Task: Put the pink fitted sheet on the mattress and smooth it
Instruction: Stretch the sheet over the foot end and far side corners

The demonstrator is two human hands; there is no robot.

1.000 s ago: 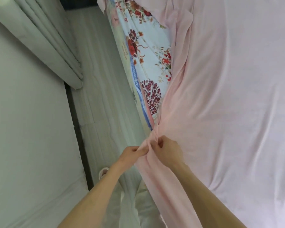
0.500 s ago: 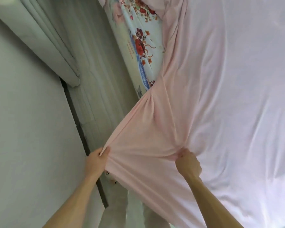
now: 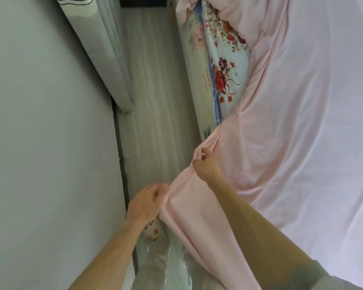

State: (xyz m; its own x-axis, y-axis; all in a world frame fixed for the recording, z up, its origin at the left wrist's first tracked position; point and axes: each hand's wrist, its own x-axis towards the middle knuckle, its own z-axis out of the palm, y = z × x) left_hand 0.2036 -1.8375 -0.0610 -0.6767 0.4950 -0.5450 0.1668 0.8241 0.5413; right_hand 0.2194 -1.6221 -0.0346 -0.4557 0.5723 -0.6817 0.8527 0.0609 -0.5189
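Note:
The pink fitted sheet (image 3: 291, 126) covers most of the mattress top on the right. A strip of the floral mattress (image 3: 220, 72) still shows bare along its left edge and far corner. My left hand (image 3: 148, 203) grips the sheet's hem low at the mattress side. Farther along the same edge, my right hand (image 3: 206, 165) pinches a gathered fold of the hem. The sheet hangs taut between my two hands and lies wrinkled around them.
A narrow strip of pale wooden floor (image 3: 153, 97) runs between the mattress and a grey wall (image 3: 40, 132). A light curtain (image 3: 105, 55) hangs at the upper left. My foot in a patterned slipper (image 3: 153, 231) is below my left hand.
My hands were spread wide with the sheet stretched between them. Now they are closer together at the mattress edge, the right hand farther forward, and more of the floral mattress is in view.

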